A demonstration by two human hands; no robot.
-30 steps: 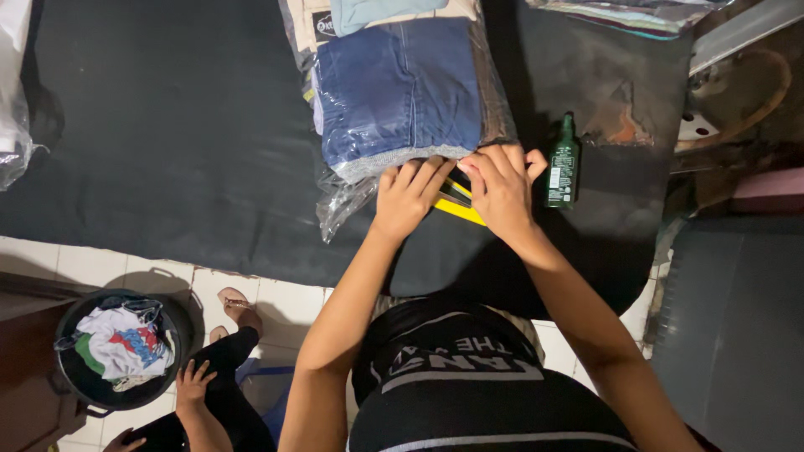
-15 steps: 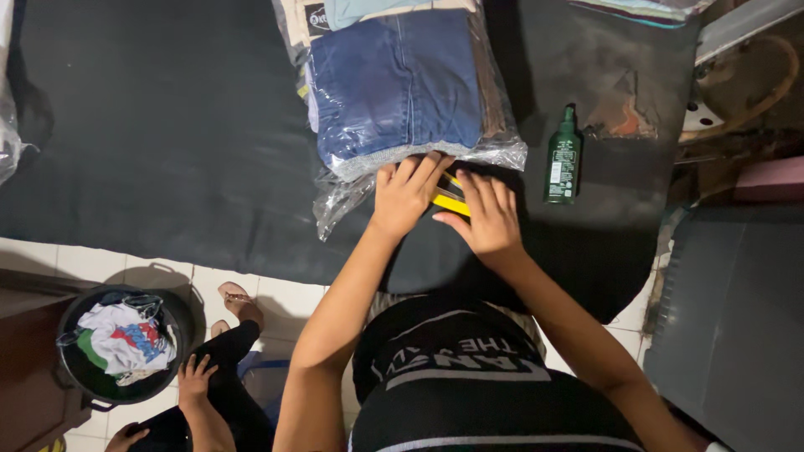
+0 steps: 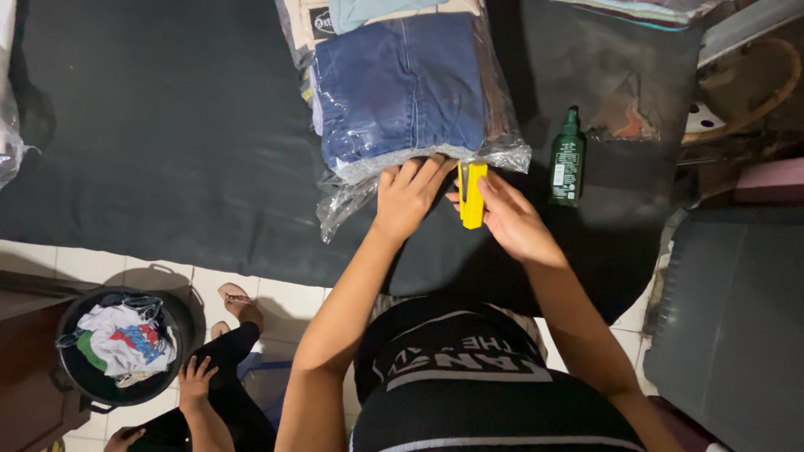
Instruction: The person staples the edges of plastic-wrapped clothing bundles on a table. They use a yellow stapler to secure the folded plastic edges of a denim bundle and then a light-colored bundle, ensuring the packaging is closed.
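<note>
The left hand [image 3: 408, 195] lies palm down, fingers together and flat, on the near edge of a clear plastic bag [image 3: 494, 109] packed with folded dark blue denim garments [image 3: 402, 84]; it presses rather than grips, and nothing is enclosed in it. The right hand [image 3: 509, 219] is closed around a small yellow plastic clip-like tool [image 3: 471, 194], thumb and fingers clamped on its sides. The tool stands on end against the bag's near edge, just beside the left fingertips (its exact kind cannot be told from this view).

The bag lies on a dark, black-grey cloth mat [image 3: 167, 142] spread over the floor, its loose open end crumpled toward the person at the lower left. A paler folded garment [image 3: 368, 10] sits at the far end of the bag, partly cut off by the frame.

A dark green plastic bottle with a narrow cap [image 3: 567, 159] lies on the mat to the right of the bag, near the right hand but apart from it.

Pale floor tiles [image 3: 285, 297] show at the near border of the mat. On them, lower left, stands a round black bucket [image 3: 84, 381] holding crumpled white and coloured cloth [image 3: 126, 339]. Beside the bucket a second person is partly in view: one hand [image 3: 197, 378] resting on a dark-clad leg, and a bare foot [image 3: 240, 303] on the tiles. That hand touches nothing on the mat.

A grey flat panel [image 3: 737, 318] occupies the right edge.
</note>
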